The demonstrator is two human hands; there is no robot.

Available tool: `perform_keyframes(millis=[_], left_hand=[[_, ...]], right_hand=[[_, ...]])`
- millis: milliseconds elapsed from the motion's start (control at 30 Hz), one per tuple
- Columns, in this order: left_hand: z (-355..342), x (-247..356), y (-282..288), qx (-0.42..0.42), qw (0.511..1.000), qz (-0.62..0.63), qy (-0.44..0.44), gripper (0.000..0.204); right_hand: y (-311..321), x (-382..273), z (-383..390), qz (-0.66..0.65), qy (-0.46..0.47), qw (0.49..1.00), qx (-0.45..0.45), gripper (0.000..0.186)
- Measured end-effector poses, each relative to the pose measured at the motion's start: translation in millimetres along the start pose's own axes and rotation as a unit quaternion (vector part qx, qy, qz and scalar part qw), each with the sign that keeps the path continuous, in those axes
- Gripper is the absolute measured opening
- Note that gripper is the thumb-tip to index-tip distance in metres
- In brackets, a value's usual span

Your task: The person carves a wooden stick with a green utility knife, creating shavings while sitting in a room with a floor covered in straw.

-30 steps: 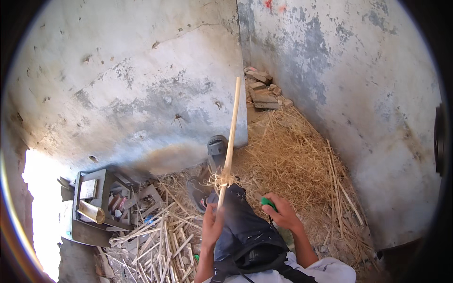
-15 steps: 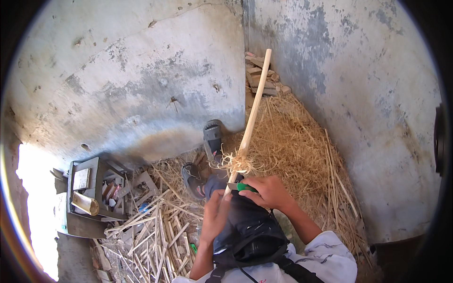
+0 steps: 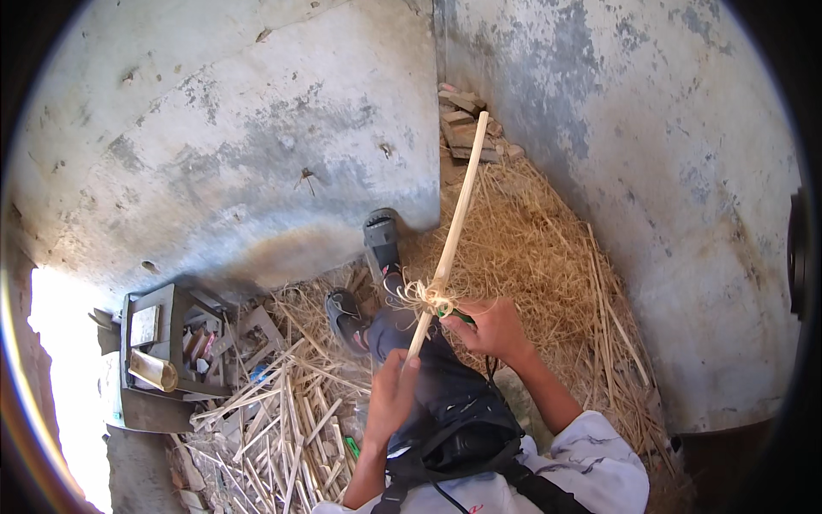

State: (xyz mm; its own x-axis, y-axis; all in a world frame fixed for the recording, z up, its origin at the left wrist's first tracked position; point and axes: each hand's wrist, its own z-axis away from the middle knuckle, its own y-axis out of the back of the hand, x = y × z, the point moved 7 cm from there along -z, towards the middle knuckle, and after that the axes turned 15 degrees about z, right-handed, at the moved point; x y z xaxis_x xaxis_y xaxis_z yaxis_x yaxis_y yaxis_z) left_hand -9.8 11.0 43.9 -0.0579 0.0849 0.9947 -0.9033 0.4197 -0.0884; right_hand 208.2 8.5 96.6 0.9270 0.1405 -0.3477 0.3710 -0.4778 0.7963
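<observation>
A long pale wooden stick (image 3: pixel 460 210) slants away from me over my dark trouser leg, its far end pointing toward the corner. My left hand (image 3: pixel 392 396) is closed around its near end. In my right hand (image 3: pixel 495 330) is a knife with a green handle (image 3: pixel 456 316), held against the stick farther along. The blade is mostly hidden by a cluster of thin curled shavings (image 3: pixel 428 296) that sticks out around the shaft where the knife meets it.
A heap of fine shavings (image 3: pixel 531 248) fills the floor at right. Split sticks (image 3: pixel 291 428) lie scattered at lower left, with a small green object (image 3: pixel 352 446) among them. Beyond stands a grey box-like frame (image 3: pixel 158 343) holding odds and ends. Bricks (image 3: pixel 467 128) are piled in the wall corner.
My right hand has pushed the knife up the stick, away from my left hand and into the curled shavings. The stick's far end sits slightly lower in view.
</observation>
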Motion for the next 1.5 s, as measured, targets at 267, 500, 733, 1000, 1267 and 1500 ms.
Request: perform_keyframes(millis=[267, 500, 733, 1000, 1267, 1500], left_hand=[[-2, 4, -1, 0.023, 0.999, 0.036, 0.007, 0.018], [-2, 2, 0, 0.029, 0.999, -0.027, -0.023, 0.018], [1, -2, -4, 0.023, 0.998, -0.054, 0.002, 0.016], [-1, -1, -5, 0.025, 0.999, -0.039, -0.018, 0.014], [-2, -2, -2, 0.037, 0.996, -0.087, -0.009, 0.015], [1, 1, -6, 0.026, 0.993, -0.116, -0.006, 0.015]], right_hand=[[-5, -23, 14, -0.029, 0.029, 0.996, -0.081, 0.033], [-12, -19, 16, -0.03, 0.013, 0.998, -0.051, 0.034], [-16, 15, 9, 0.027, -0.026, 0.998, -0.042, 0.042], [-19, -21, 27, -0.022, 0.037, 0.995, -0.091, 0.033], [-25, -12, 23, -0.025, 0.015, 0.997, -0.07, 0.034], [-18, 15, 13, 0.02, -0.027, 0.997, -0.067, 0.035]])
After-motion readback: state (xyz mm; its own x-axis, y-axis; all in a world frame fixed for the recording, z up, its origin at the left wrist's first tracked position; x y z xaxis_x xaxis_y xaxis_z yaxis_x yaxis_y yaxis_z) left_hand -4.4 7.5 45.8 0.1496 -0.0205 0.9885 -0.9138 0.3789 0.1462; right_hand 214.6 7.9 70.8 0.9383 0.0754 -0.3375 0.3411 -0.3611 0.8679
